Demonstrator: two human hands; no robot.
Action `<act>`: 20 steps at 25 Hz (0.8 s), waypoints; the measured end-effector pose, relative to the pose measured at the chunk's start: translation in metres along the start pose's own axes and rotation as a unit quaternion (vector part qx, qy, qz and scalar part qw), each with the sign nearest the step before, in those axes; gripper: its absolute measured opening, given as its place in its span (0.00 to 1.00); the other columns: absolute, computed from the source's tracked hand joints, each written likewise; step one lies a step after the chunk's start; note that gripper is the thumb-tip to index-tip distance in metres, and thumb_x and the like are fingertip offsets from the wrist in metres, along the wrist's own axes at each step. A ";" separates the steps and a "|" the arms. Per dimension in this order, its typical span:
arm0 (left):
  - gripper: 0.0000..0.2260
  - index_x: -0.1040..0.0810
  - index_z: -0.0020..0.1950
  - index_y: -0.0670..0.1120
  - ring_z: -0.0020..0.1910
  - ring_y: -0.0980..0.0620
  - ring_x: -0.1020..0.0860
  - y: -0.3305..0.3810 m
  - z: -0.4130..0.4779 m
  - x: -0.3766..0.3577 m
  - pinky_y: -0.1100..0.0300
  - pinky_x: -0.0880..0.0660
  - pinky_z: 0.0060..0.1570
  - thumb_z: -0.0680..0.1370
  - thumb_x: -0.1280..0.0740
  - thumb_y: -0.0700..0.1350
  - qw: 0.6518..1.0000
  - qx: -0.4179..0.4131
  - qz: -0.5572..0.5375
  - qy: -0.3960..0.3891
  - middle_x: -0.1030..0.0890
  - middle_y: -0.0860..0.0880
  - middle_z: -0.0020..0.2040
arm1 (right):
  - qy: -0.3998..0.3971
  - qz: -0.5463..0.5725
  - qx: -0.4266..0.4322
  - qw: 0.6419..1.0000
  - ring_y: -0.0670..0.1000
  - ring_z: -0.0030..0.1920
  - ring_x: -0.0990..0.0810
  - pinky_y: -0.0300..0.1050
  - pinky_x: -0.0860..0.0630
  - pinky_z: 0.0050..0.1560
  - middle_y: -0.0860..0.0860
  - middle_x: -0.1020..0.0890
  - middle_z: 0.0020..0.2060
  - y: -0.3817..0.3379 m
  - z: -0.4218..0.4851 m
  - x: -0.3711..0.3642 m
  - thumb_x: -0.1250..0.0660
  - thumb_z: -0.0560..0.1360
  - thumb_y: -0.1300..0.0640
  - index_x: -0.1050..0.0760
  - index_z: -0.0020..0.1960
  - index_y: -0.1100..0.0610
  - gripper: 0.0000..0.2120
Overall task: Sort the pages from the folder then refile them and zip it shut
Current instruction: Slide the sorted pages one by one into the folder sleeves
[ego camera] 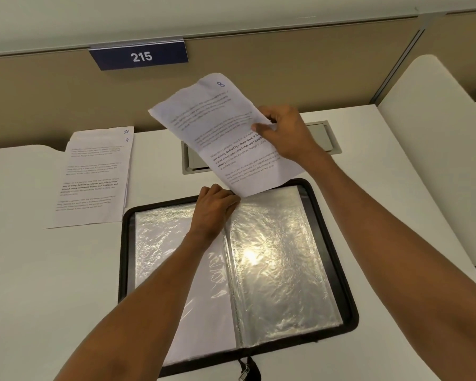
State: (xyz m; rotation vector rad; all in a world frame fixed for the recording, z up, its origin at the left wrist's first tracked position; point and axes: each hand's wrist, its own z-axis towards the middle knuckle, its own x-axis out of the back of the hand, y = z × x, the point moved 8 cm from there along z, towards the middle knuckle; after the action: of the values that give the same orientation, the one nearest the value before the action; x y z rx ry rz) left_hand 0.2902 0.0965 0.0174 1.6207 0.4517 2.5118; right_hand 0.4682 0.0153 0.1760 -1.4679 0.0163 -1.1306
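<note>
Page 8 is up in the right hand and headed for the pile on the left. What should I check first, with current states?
1. Grip on page 8: ok, the right hand pinches its right edge.
2. Single sheet only: cannot tell.
3. Page clear of the folder: cannot tell, its lower corner overlaps the top rim in this view.
4. Order of the pile: ok, 9 on top, 10 showing behind it.
5. Folder steadied: ok, the left hand rests at the top of the spine.
6. Folder open flat: ok.
</note>
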 end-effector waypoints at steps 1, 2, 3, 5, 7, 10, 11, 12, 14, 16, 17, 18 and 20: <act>0.06 0.13 0.53 0.47 0.47 0.46 0.24 -0.001 0.001 0.000 0.52 0.35 0.46 0.79 0.26 0.47 1.000 -0.001 -0.001 0.000 0.13 0.51 0.49 | -0.006 0.006 -0.006 1.000 0.48 0.50 0.15 0.57 0.17 0.53 0.49 0.13 0.49 0.003 0.001 -0.005 0.31 0.79 0.59 0.16 0.57 0.54 0.08; 0.06 0.13 0.53 0.47 0.48 0.46 0.24 -0.001 0.002 0.000 0.53 0.35 0.46 0.79 0.26 0.47 1.000 -0.002 -0.003 0.000 0.13 0.51 0.49 | -0.012 0.008 -0.013 1.000 0.48 0.50 0.15 0.56 0.17 0.53 0.50 0.13 0.50 0.007 0.003 -0.010 0.30 0.79 0.59 0.16 0.58 0.54 0.09; 0.06 0.13 0.53 0.47 0.49 0.46 0.24 -0.002 0.002 0.000 0.54 0.36 0.47 0.79 0.26 0.47 1.000 -0.002 -0.006 0.000 0.14 0.51 0.49 | -0.019 0.011 -0.022 1.000 0.48 0.50 0.14 0.56 0.17 0.53 0.50 0.13 0.51 0.011 0.004 -0.014 0.30 0.79 0.59 0.16 0.59 0.55 0.09; 0.06 0.13 0.53 0.47 0.50 0.46 0.24 -0.003 0.003 0.001 0.55 0.36 0.48 0.79 0.26 0.47 1.000 0.000 -0.011 -0.001 0.14 0.51 0.49 | -0.035 0.031 -0.046 0.998 0.49 0.49 0.14 0.56 0.16 0.53 0.50 0.13 0.51 0.022 0.008 -0.023 0.29 0.79 0.59 0.16 0.58 0.56 0.09; 0.06 0.13 0.53 0.47 0.50 0.47 0.24 -0.003 0.004 0.002 0.55 0.35 0.48 0.79 0.26 0.47 1.000 0.001 -0.014 -0.003 0.14 0.51 0.48 | -0.042 0.052 -0.070 0.995 0.50 0.49 0.13 0.57 0.16 0.52 0.51 0.13 0.51 0.032 0.013 -0.032 0.27 0.77 0.58 0.16 0.58 0.58 0.10; 0.05 0.13 0.52 0.48 0.51 0.47 0.24 -0.004 0.006 0.002 0.55 0.34 0.49 0.79 0.26 0.47 1.000 0.016 -0.023 -0.010 0.15 0.52 0.48 | -0.065 0.062 -0.101 0.991 0.50 0.48 0.13 0.57 0.15 0.52 0.50 0.13 0.51 0.044 0.017 -0.051 0.26 0.77 0.56 0.17 0.59 0.57 0.11; 0.05 0.14 0.52 0.47 0.52 0.47 0.24 -0.005 0.008 0.001 0.55 0.33 0.49 0.79 0.26 0.46 0.999 0.027 -0.032 -0.011 0.16 0.51 0.49 | -0.071 0.056 -0.107 0.990 0.50 0.47 0.13 0.58 0.16 0.51 0.51 0.13 0.50 0.049 0.019 -0.055 0.26 0.77 0.55 0.16 0.57 0.57 0.11; 0.04 0.14 0.52 0.47 0.52 0.47 0.23 -0.006 0.009 0.001 0.54 0.31 0.50 0.79 0.26 0.45 0.998 0.041 -0.048 -0.015 0.16 0.51 0.50 | -0.073 0.047 -0.110 0.990 0.51 0.47 0.14 0.59 0.16 0.51 0.52 0.13 0.49 0.054 0.021 -0.057 0.26 0.77 0.54 0.16 0.55 0.58 0.10; 0.03 0.14 0.51 0.46 0.51 0.45 0.21 -0.007 0.012 -0.002 0.51 0.26 0.49 0.79 0.26 0.43 0.994 0.064 -0.087 -0.030 0.15 0.49 0.50 | -0.060 0.047 -0.118 0.990 0.53 0.46 0.14 0.61 0.17 0.52 0.54 0.13 0.47 0.068 0.026 -0.051 0.26 0.76 0.54 0.16 0.52 0.59 0.09; 0.03 0.14 0.51 0.45 0.50 0.44 0.20 -0.006 0.014 -0.002 0.50 0.25 0.48 0.79 0.26 0.41 0.993 0.069 -0.089 -0.039 0.14 0.48 0.49 | -0.058 0.065 -0.140 0.986 0.52 0.48 0.14 0.58 0.16 0.53 0.53 0.13 0.50 0.080 0.029 -0.044 0.25 0.76 0.55 0.16 0.56 0.59 0.11; 0.02 0.14 0.51 0.46 0.50 0.45 0.20 -0.007 0.014 -0.002 0.51 0.26 0.48 0.79 0.26 0.42 0.994 0.064 -0.077 -0.038 0.14 0.49 0.49 | -0.065 0.074 -0.149 0.984 0.51 0.49 0.13 0.56 0.16 0.53 0.52 0.13 0.52 0.083 0.029 -0.043 0.25 0.76 0.55 0.17 0.58 0.59 0.12; 0.03 0.14 0.51 0.46 0.51 0.45 0.20 -0.009 0.014 -0.002 0.52 0.28 0.49 0.79 0.26 0.42 0.995 0.058 -0.068 -0.036 0.14 0.49 0.49 | -0.070 0.080 -0.156 0.982 0.50 0.49 0.13 0.54 0.16 0.53 0.52 0.13 0.53 0.086 0.027 -0.041 0.25 0.77 0.55 0.17 0.59 0.58 0.13; 0.03 0.15 0.52 0.47 0.52 0.46 0.21 -0.009 0.012 -0.003 0.53 0.31 0.50 0.79 0.27 0.44 0.996 0.054 -0.064 -0.032 0.14 0.50 0.50 | -0.064 0.104 -0.165 0.979 0.49 0.49 0.13 0.48 0.15 0.50 0.52 0.13 0.54 0.090 0.023 -0.037 0.25 0.77 0.55 0.17 0.60 0.58 0.14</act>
State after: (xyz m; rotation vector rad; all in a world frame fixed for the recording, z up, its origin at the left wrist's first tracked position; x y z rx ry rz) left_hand 0.3018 0.1069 0.0166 1.6475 0.6717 2.3722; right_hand 0.5148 0.0295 0.0884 -1.7855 0.2746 -0.8888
